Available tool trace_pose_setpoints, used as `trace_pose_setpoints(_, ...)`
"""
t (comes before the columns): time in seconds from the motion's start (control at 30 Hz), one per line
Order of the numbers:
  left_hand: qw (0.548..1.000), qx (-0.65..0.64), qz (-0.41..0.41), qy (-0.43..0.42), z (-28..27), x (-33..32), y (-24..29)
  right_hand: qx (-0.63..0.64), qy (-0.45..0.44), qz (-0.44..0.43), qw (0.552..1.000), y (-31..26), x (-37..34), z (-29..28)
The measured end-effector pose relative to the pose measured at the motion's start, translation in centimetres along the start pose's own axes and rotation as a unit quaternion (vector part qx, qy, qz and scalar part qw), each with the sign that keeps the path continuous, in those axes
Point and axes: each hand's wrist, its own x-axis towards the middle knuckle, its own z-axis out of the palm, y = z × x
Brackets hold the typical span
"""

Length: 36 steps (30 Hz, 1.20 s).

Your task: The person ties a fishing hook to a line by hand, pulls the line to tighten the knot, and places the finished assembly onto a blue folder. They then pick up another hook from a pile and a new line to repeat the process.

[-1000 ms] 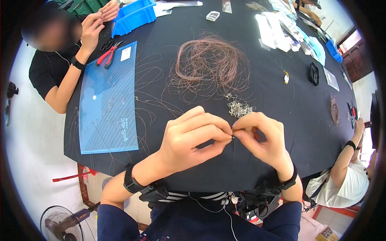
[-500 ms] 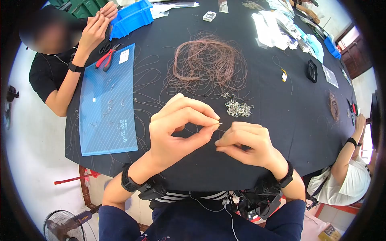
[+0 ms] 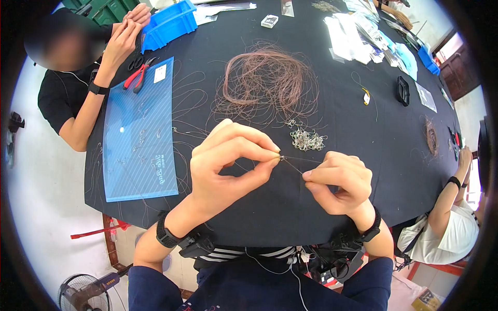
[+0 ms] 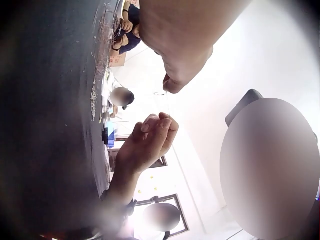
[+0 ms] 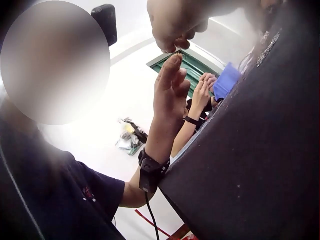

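My left hand pinches a small metal fishing hook between thumb and forefinger; most of the hook is hidden by the fingertips in the head view. From it a thin brown line runs taut to my right hand, whose thumb and forefinger pinch it. A second strand stretches from the left fingertips toward the back of the right hand. Just beyond both hands, a pile of silvery hooks lies on the black tabletop. Behind that pile spreads a loose tangle of brown line.
To the left lies a blue plastic file bag with hooks and line on it, red-handled pliers at its top. A blue bin stands at the back left beside another person's hands. White packets lie at the back right.
My right hand came away from the left fingertips, dipped toward me, then moved right, drawing the line taut. The left hand shifted slightly left and away from me, still pinching the hook.
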Motion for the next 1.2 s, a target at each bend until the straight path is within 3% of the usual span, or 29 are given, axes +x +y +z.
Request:
trace_pose_setpoints(0.23, 1.000, 0.004, 0.015, -0.023, 0.1, 0.1, 0.2, -0.022, 0.041, -0.004, 0.999, 0.1, 0.5, -0.6)
trace_pose_setpoints(0.57, 0.999, 0.015, -0.047, -0.019, 0.2, 0.0, 0.9, -0.126, -0.055, -0.072, 0.988, -0.2, 0.3, -0.2)
trace_pose_setpoints(0.8, 0.999, 0.014, 0.010, -0.029, 0.5, 0.0, 0.7, -0.123, -0.043, -0.062, 0.990, -0.6, 0.4, -0.5)
trace_pose_setpoints(1.07, 0.994, -0.003, 0.071, -0.079, 0.5, 0.3, 0.4, -0.086, 0.011, 0.062, 0.994, -0.4, 0.8, -0.7)
trace_pose_setpoints(1.2, 0.993, -0.012, 0.064, -0.096, 0.4, 0.2, 0.7, -0.054, -0.040, 0.152, 0.986, 0.1, 0.5, -0.5)
